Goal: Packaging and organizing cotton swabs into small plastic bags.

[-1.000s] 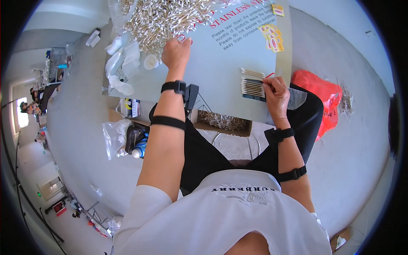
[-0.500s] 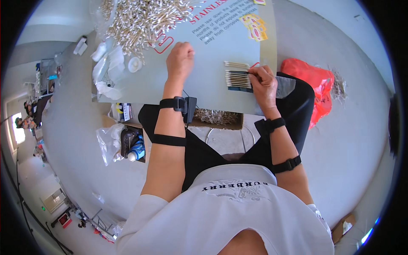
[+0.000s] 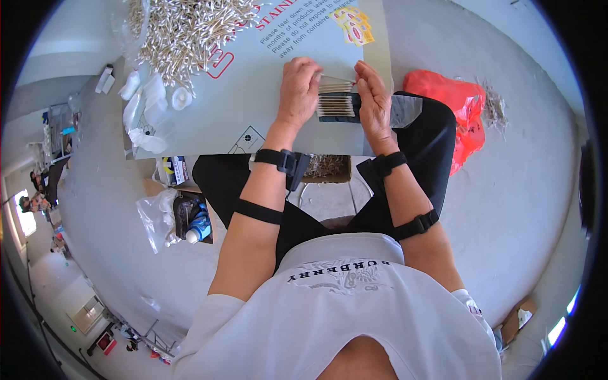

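Note:
Between my hands a row of cotton swabs (image 3: 335, 104) lies side by side, the nearer ones over a dark strip (image 3: 340, 118) on the grey printed sheet. My left hand (image 3: 300, 92) is at the row's left end, fingers closed on the end of a cotton swab (image 3: 337, 77) just beyond the row. That swab stretches across toward my right hand (image 3: 375, 104). The right hand stands upright along the row's right end, its fingers mostly straight and the thumb apart. Whether its fingertips touch the swab is too small to tell.
A large heap of loose cotton swabs (image 3: 183, 38) covers the table's far left. Clear plastic wrappings (image 3: 152, 104) lie nearer. Yellow-and-white labels (image 3: 352, 26) sit at the far right. A red plastic bag (image 3: 443, 101) is on the floor at right; a box of swabs (image 3: 329, 168) stands below the table edge.
My left hand has moved right from the middle of the sheet to the row's left end. My right hand has straightened its fingers beside the row. The whole view has shifted slightly.

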`<state>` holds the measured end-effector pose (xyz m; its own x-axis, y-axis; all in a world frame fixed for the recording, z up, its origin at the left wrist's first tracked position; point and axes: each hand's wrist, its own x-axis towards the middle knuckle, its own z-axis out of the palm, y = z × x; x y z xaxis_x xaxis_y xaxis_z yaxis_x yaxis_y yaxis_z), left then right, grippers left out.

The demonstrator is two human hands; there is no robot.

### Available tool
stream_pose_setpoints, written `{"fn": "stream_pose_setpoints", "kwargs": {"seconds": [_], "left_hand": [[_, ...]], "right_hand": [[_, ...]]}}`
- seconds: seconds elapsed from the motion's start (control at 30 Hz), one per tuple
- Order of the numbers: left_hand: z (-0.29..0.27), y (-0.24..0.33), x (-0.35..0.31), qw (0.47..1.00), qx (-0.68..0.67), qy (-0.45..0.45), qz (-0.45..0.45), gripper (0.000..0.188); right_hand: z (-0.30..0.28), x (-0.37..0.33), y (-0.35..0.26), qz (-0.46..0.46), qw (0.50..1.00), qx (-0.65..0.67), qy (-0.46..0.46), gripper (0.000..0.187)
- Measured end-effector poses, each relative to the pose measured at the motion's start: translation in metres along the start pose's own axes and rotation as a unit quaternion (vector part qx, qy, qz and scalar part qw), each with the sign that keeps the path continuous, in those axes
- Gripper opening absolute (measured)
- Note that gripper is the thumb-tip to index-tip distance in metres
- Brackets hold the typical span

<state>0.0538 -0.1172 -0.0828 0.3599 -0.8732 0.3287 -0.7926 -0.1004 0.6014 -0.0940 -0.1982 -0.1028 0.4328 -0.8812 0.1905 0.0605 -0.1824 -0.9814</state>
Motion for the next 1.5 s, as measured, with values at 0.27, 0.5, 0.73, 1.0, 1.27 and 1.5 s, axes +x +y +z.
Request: {"fn": "stream_pose_setpoints", "kwargs": {"seconds": [0.27, 0.5, 0.73, 1.0, 1.27, 1.5], "left_hand": [[0.03, 0.029, -0.025, 0.934, -0.31, 0.099, -0.148, 0.028], [0.025, 0.021, -0.025, 0.977, -0.096, 0.175, -0.081, 0.034], [0.006, 0.025, -0.029, 0.999, 0.048, 0.0, 0.013, 0.055], [0.001, 0.02, -0.044, 0.997, -0.044, 0.043, -0.041, 0.064], [0.026, 0.041, -0.057, 0.93, -0.277, 0.168, -0.172, 0.064], [0.043, 0.034, -0.036, 0.905, -0.36, 0.17, -0.151, 0.056]], "right_hand": [[0.008, -0.001, 0.007, -0.048, 0.998, -0.043, -0.003, 0.025], [0.007, 0.007, 0.005, 0.019, 1.0, 0.023, -0.007, 0.024], [-0.021, 0.019, 0.001, 0.059, 0.987, -0.022, -0.15, 0.037], [-0.013, 0.017, -0.009, 0.032, 0.987, -0.079, -0.135, 0.034], [0.001, 0.017, -0.01, -0.064, 0.988, -0.087, -0.107, 0.021], [0.012, -0.004, -0.011, -0.042, 0.994, -0.081, -0.053, 0.021]]}}
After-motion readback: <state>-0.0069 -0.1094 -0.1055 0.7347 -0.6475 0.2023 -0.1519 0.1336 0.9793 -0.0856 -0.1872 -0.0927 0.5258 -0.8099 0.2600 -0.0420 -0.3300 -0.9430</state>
